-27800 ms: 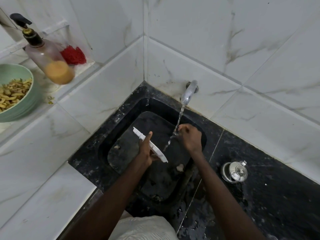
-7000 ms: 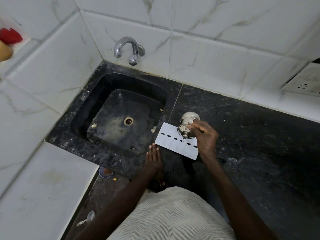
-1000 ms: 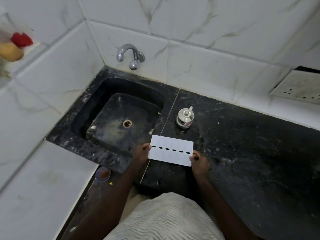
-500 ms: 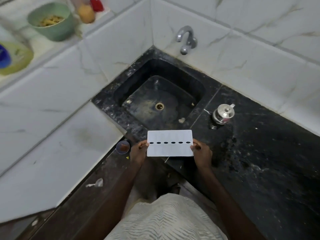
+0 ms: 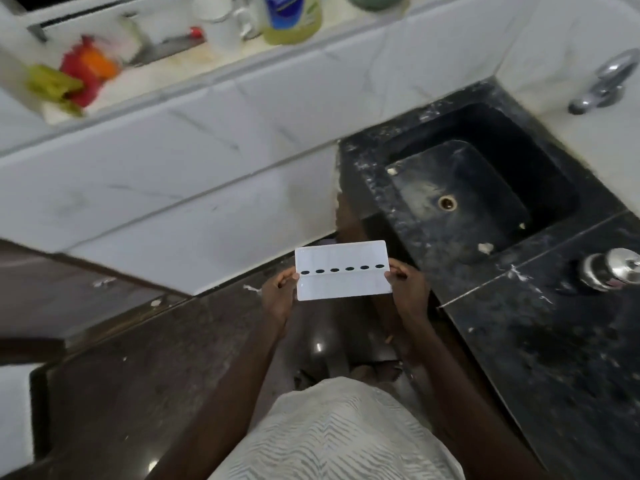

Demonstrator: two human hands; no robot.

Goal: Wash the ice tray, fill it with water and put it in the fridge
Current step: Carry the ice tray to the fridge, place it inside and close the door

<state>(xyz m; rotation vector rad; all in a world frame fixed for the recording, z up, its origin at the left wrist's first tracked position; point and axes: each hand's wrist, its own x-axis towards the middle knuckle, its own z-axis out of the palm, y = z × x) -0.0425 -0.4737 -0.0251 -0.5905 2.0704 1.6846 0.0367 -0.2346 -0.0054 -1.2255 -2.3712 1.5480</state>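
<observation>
Black bench [image 5: 540, 341] and sink [image 5: 485, 188] lie right of the tray [image 5: 343, 270], held level over the floor, long axis crosswise, left hand [image 5: 278, 294] and right hand [image 5: 407, 289] fingers pinching its short ends.

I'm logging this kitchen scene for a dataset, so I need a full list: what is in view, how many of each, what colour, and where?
ice tray: one, white with a row of dark oval holes, held level over the floor
sink: one, black, right of centre, drain visible
tap: one, chrome, on the wall above the sink
steel container: one, shiny, on the black counter right of the sink
mug: one, white, on the upper ledge
bottle: one, yellow-green liquid with a blue label, beside the mug
blurred items: red, orange and green, left on the ledge; count unclear
left hand: grips the tray's left end
right hand: grips its right end
</observation>
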